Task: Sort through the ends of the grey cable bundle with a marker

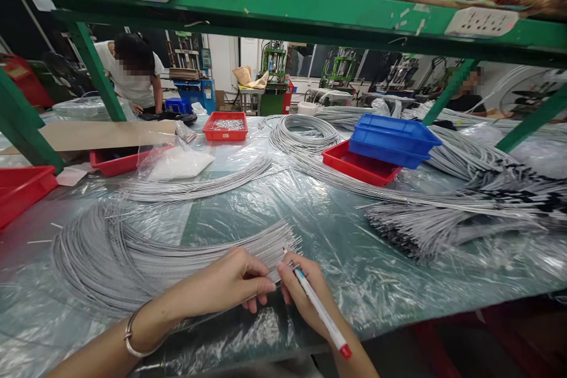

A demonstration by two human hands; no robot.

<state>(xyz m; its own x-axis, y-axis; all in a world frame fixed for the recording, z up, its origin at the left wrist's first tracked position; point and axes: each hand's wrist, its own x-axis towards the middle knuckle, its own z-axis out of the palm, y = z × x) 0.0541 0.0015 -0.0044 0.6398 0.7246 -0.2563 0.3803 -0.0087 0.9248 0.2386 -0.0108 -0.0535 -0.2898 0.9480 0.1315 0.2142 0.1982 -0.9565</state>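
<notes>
A wide bundle of thin grey cables [190, 260] curves across the plastic-covered table, its cut ends fanned out near my hands. My left hand [230, 280], with a metal bangle at the wrist, is closed in a pinch on a thin cable at the bundle's near edge; the fingertips partly hide it. Just to its right, my right hand [305, 289] grips a white pen [319, 312] with a red end cap. The pen slants up and left, its red tip beside the cable ends. The fingertips of both hands are close together.
A green shelf frame [283, 6] with power sockets spans overhead. Further back are a coiled cable [305, 133], a red tray [225, 127] of small parts, and stacked blue trays [392, 139]. More cable bundles [425, 224] lie at right. Two people are in the background.
</notes>
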